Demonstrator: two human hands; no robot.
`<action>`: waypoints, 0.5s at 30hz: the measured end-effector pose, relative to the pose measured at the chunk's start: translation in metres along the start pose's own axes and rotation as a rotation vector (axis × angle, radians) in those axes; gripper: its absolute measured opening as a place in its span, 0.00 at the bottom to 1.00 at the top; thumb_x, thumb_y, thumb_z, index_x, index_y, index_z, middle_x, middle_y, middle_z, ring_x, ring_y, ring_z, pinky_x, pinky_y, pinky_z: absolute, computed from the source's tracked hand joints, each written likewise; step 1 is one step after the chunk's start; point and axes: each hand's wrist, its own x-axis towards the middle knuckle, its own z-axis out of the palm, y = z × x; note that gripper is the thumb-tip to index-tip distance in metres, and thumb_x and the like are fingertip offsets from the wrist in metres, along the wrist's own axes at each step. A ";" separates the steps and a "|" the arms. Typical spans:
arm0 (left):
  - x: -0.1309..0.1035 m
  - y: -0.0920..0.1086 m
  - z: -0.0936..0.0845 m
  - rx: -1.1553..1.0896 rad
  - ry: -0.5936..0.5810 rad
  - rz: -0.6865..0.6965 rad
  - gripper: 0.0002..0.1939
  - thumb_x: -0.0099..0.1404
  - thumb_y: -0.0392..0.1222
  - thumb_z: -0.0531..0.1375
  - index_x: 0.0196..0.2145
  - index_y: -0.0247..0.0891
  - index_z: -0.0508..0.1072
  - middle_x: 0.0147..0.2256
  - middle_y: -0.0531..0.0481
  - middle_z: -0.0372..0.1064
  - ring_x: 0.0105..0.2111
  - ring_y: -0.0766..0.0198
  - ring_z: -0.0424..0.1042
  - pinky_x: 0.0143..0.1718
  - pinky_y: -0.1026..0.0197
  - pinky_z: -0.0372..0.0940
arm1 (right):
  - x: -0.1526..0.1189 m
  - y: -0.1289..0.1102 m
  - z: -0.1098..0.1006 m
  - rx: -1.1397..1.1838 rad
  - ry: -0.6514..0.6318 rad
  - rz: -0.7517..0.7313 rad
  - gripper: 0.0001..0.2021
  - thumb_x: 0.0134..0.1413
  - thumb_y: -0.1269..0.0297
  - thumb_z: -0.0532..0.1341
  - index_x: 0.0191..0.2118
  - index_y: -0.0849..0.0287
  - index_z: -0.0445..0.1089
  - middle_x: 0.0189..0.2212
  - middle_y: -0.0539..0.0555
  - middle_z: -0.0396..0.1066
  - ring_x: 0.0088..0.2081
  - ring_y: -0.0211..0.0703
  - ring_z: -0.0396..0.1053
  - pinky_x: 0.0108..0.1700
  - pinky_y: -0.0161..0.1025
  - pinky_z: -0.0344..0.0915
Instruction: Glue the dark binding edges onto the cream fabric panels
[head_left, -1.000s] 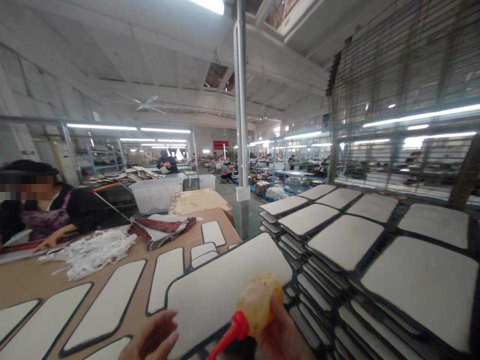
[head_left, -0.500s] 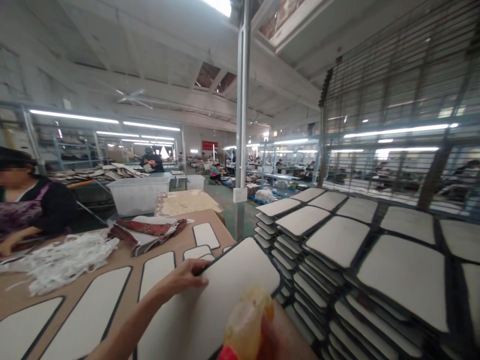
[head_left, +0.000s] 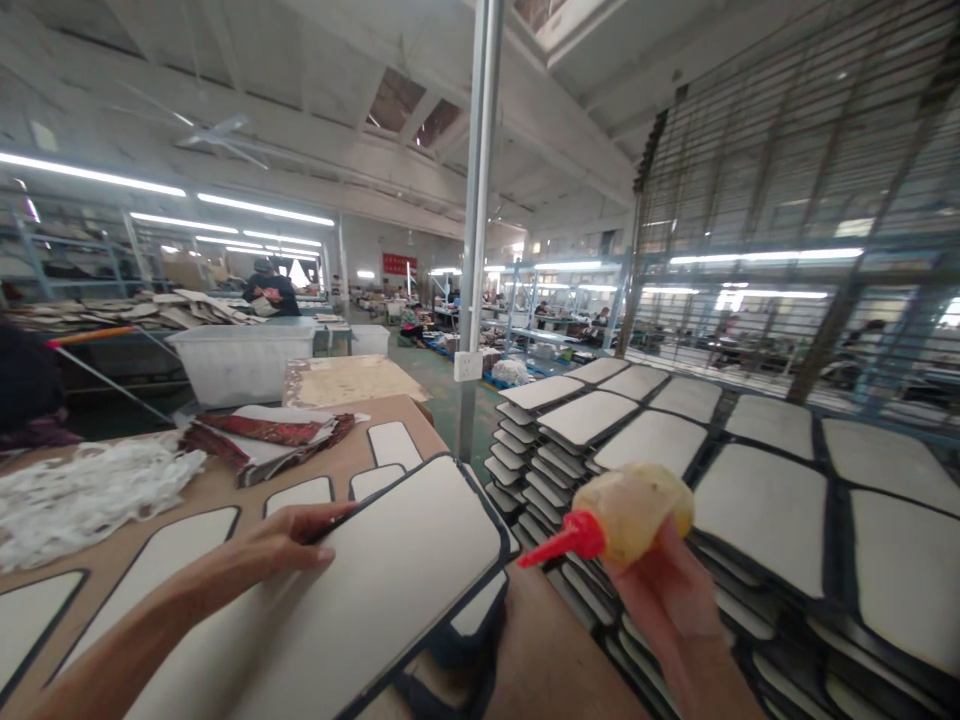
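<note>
Head view: my left hand [head_left: 300, 537] grasps a pale panel [head_left: 367, 590] along its far left side, with the thumb on the upper face and the other fingers partly hidden at the edge. This panel is in the middle, over some other dark-edged pieces [head_left: 480, 606] on the brown worktop [head_left: 559, 645]; if it is fully lifted from them, I cannot tell. My right hand [head_left: 671, 590] is wrapped around a squeeze bottle [head_left: 634, 508] with yellowish content, which it holds up to the right of the panel. The red nozzle [head_left: 574, 537] of the bottle points to the left, and its tip is near the right corner of the panel; I cannot tell if the two touch. Behind this hand and to its right I see stacks of panels [head_left: 765, 515] in rows. At the left of the worktop there is a heap of white strips [head_left: 90, 495], and beside it some folded red and white pieces [head_left: 270, 440]. Behind the worktop stand a translucent bin [head_left: 240, 362] and a metal post [head_left: 480, 200]. At the left border, a person [head_left: 26, 370] is partly visible.
</note>
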 end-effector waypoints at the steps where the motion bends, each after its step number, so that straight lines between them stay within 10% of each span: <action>1: -0.007 0.001 0.003 -0.004 0.025 0.007 0.24 0.38 0.41 0.60 0.36 0.34 0.79 0.27 0.47 0.75 0.31 0.47 0.74 0.34 0.49 0.68 | 0.003 -0.006 0.005 -0.034 -0.005 -0.040 0.20 0.34 0.56 0.73 0.39 0.51 0.76 0.36 0.54 0.79 0.37 0.51 0.75 0.54 0.57 0.61; 11: -0.042 0.015 0.010 0.035 -0.044 -0.165 0.28 0.43 0.45 0.54 0.44 0.42 0.75 0.34 0.53 0.78 0.34 0.52 0.76 0.35 0.53 0.67 | -0.002 -0.024 -0.007 -0.197 -0.061 -0.341 0.28 0.36 0.57 0.72 0.49 0.49 0.71 0.42 0.56 0.77 0.44 0.54 0.72 0.56 0.59 0.57; 15: -0.049 0.009 0.022 0.001 0.200 -0.127 0.26 0.39 0.47 0.60 0.38 0.39 0.79 0.32 0.44 0.77 0.30 0.41 0.75 0.29 0.46 0.70 | 0.003 -0.024 -0.023 -0.200 -0.115 -0.364 0.29 0.38 0.59 0.72 0.51 0.50 0.70 0.40 0.56 0.77 0.44 0.55 0.73 0.55 0.59 0.60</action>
